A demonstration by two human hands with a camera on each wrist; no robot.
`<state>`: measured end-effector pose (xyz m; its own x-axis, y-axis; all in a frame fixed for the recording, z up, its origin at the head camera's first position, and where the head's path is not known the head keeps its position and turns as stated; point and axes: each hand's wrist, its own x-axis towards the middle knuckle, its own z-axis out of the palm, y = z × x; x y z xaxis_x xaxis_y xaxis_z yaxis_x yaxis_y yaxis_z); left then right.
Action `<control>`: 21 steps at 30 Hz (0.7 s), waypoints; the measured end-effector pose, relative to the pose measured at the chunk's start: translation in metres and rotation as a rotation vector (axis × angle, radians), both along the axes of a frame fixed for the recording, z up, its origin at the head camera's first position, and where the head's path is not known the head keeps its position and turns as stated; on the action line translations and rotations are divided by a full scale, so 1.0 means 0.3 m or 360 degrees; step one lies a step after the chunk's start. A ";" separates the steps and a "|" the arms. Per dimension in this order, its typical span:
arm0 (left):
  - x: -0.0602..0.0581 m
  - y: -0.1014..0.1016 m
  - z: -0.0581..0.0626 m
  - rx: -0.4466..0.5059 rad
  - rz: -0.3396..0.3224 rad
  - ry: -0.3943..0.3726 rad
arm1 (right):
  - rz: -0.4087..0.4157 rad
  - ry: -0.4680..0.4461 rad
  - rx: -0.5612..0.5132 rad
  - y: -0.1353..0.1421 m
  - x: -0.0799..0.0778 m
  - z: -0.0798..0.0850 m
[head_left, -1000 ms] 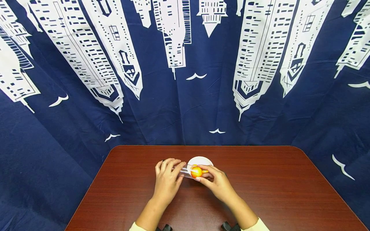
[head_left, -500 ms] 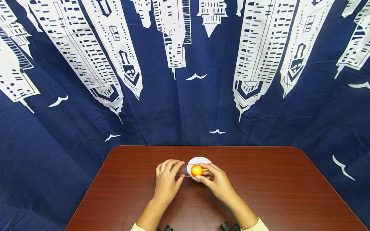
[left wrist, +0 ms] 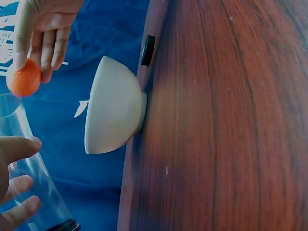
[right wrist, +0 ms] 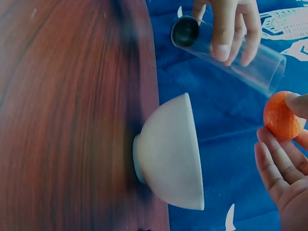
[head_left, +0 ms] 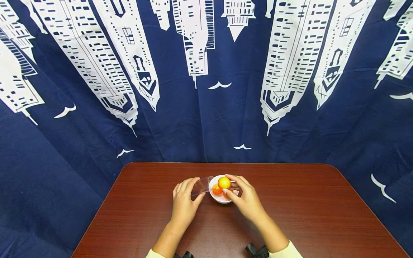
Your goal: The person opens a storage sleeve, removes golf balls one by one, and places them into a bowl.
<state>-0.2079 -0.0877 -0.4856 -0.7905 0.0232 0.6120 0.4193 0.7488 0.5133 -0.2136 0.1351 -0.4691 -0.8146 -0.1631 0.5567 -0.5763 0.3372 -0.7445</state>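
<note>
My left hand (head_left: 185,200) holds a clear tube (right wrist: 240,60) with a dark end. In the head view the tube slants, its open mouth towards the bowl. My right hand (head_left: 243,197) pinches a small orange ball (head_left: 224,182) between thumb and fingers. The ball is close to the tube's mouth; whether they touch I cannot tell. Below both hands a white bowl (head_left: 223,201) stands upright on the table. Other orange balls (head_left: 217,189) show inside the bowl, partly hidden by the held ball and my right fingers.
The bowl rests on a brown wood-grain table (head_left: 297,200). In the left wrist view a small black disc-like thing (left wrist: 148,50) sits on the table beyond the bowl. A dark blue curtain (head_left: 206,118) with white buildings hangs behind the table.
The tube's mouth has swung upward and away from me. My right hand has moved the ball slightly up and right. Orange balls in the bowl now show more plainly.
</note>
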 end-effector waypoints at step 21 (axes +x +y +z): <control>-0.015 -0.027 -0.022 0.0358 -0.0033 -0.0404 | -0.0092 0.0041 0.0561 -0.004 -0.029 -0.044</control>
<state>-0.2123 -0.0957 -0.4924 -0.9192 -0.0726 0.3871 0.2707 0.5974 0.7549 -0.2224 0.1338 -0.4824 -0.8147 -0.3026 0.4947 -0.5655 0.6035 -0.5622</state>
